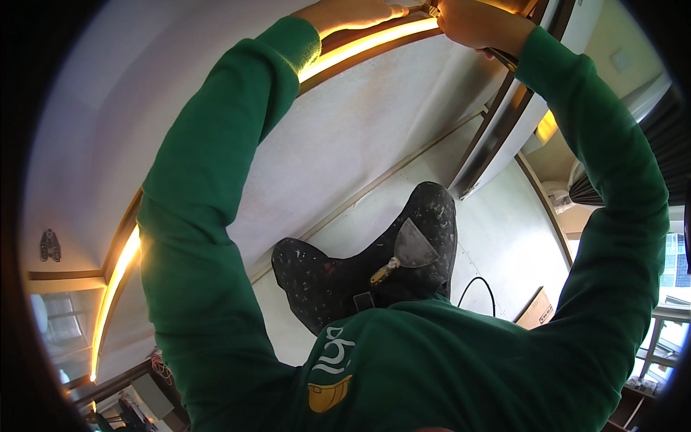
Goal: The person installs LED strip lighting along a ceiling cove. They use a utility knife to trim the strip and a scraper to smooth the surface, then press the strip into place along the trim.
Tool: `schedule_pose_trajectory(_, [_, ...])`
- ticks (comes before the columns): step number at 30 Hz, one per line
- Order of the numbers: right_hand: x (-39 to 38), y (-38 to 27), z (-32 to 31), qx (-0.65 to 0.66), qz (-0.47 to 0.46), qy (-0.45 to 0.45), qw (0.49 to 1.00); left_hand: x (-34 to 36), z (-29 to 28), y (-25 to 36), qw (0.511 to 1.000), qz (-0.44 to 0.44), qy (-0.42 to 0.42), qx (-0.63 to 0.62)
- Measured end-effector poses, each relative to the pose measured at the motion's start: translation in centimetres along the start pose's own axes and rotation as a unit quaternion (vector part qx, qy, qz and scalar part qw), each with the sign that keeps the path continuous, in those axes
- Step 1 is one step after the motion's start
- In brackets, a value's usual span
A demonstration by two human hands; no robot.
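Both my arms, in green sleeves, reach up to a wooden ledge with a glowing yellow light strip (374,49). My left hand (353,14) lies along the ledge, its fingers stretched toward the right hand; the upper edge of the picture cuts it off. A small, thin brownish piece (426,9) shows between the hands, too small to name. My right hand (481,27) is closed beside it, and what its fingers hold is hidden. Below, a scraper (416,245) with a broad metal blade and yellowish handle rests against my dark, paint-spotted trousers (317,281).
A dark-edged upright panel (497,122) stands close to my right hand. A pale wall (381,115) runs below the ledge. Lower right are a black cable (478,282) and a cardboard piece (534,308). Another lit strip (108,295) curves along the left.
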State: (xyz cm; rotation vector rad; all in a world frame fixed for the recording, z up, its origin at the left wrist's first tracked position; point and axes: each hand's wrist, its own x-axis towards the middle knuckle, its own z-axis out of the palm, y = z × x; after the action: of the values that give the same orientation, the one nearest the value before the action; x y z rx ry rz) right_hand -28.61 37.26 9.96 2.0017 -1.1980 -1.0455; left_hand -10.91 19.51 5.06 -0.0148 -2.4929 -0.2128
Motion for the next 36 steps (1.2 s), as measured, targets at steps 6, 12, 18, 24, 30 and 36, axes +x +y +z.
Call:
schedule_pose_trajectory(6, [-1.3, -0.4, 2.0, -0.05, -0.011, 0.076, 0.996, 0.9, 0.9, 0.8, 0.999, 0.005, -0.007, 0.036])
schedule_pose_trajectory(12, [-1.7, -0.1, 3.0, -0.032, -0.007, 0.108, 0.994, 1.3, 0.9, 1.1, 1.0, 0.014, -0.01, 0.023])
schedule_pose_trajectory(18, [-2.1, -0.6, 1.6, -0.061, -0.033, 0.097, 0.993, 1.5, 0.8, 0.8, 0.999, 0.021, -0.031, 0.037])
schedule_pose_trajectory(24, [0.7, -1.2, 1.9, -0.042, 0.039, 0.009, 0.998, 0.3, 0.7, -0.2, 0.999, -0.009, -0.002, 0.05])
schedule_pose_trajectory(30, [1.3, -1.4, -1.0, 0.374, 0.225, -0.008, 0.9, -0.3, 0.6, -0.4, 0.995, -0.029, 0.027, 0.096])
schedule_pose_trajectory(36, [0.1, -3.4, -0.6, 0.464, 0.327, 0.099, 0.817, -0.6, -0.5, 1.4, 0.997, -0.077, -0.011, 0.017])
